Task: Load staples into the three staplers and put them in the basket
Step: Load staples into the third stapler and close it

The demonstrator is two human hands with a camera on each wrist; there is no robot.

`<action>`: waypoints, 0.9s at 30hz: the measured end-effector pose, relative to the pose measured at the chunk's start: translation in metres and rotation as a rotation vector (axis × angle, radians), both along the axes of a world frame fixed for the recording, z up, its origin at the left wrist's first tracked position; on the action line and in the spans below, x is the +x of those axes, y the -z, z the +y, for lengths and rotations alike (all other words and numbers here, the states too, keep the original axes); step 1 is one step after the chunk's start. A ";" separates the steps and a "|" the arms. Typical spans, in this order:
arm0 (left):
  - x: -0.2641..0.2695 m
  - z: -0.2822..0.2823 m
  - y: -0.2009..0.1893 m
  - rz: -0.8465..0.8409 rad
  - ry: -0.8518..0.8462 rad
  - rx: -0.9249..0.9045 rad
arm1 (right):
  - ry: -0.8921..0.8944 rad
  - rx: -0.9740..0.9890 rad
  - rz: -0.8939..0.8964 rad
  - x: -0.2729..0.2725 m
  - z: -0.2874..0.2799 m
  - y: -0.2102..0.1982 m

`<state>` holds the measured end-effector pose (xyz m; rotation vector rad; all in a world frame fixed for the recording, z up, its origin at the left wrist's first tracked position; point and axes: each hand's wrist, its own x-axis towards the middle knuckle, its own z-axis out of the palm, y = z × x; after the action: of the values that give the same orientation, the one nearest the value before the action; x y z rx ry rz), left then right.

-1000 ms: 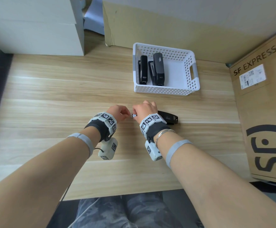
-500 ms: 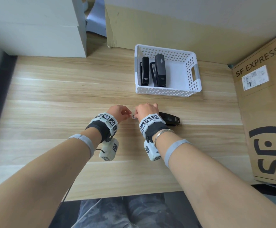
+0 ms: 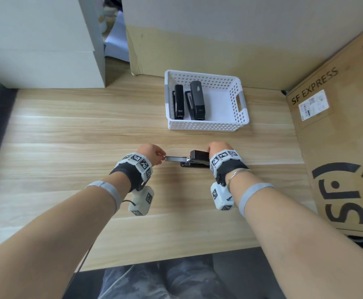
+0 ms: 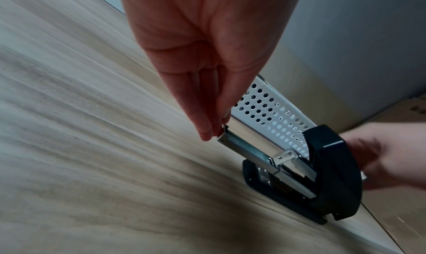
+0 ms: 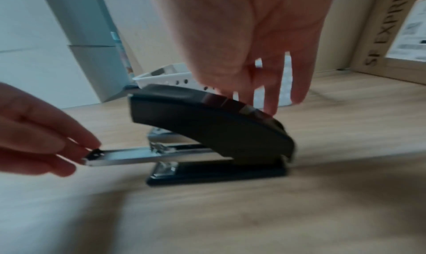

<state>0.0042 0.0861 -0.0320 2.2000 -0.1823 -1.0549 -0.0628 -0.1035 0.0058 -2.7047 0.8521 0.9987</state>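
A black stapler [image 3: 198, 159] stands on the wooden table with its metal staple tray [image 3: 175, 158] slid out to the left. My left hand [image 3: 161, 157] pinches the tray's free end, as the left wrist view shows at the fingertips [image 4: 213, 130] on the tray [image 4: 244, 146]. My right hand [image 3: 211, 152] holds the stapler's rear; in the right wrist view its fingers [image 5: 269, 104] come down on the back of the top cover [image 5: 207, 123]. The tray [image 5: 129, 155] looks empty. Two more black staplers [image 3: 179, 101] [image 3: 197, 100] lie in the white basket [image 3: 206, 126].
A large SF Express carton [image 3: 338, 137] stands along the table's right side. White boxes [image 3: 46, 50] are stacked at the back left and a cardboard sheet [image 3: 198, 55] leans behind the basket. The table's front edge runs just below my forearms.
My hands were together at the stapler's front end. The tray has since slid out leftward in my left hand, and my right hand has moved right to the stapler's rear.
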 end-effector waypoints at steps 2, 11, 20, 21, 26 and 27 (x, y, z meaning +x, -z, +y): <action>-0.002 -0.004 -0.001 0.002 -0.002 0.003 | 0.003 0.031 0.085 -0.010 -0.007 0.005; -0.015 -0.034 0.004 0.003 -0.033 0.016 | -0.026 0.064 0.008 -0.019 -0.020 0.024; -0.023 -0.065 0.001 0.079 -0.020 0.026 | -0.047 0.023 -0.059 -0.024 -0.025 0.032; -0.023 -0.067 0.002 0.093 -0.040 0.017 | -0.051 0.020 -0.065 -0.025 -0.025 0.033; -0.022 -0.072 0.002 0.102 -0.080 0.012 | -0.061 0.010 -0.090 -0.025 -0.025 0.035; -0.021 -0.073 0.003 0.108 -0.091 0.007 | -0.063 0.007 -0.093 -0.025 -0.025 0.034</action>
<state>-0.0171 0.0128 -0.0346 2.1300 -0.0309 -1.1212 -0.0879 -0.1285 -0.0284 -2.7637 0.7503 0.8775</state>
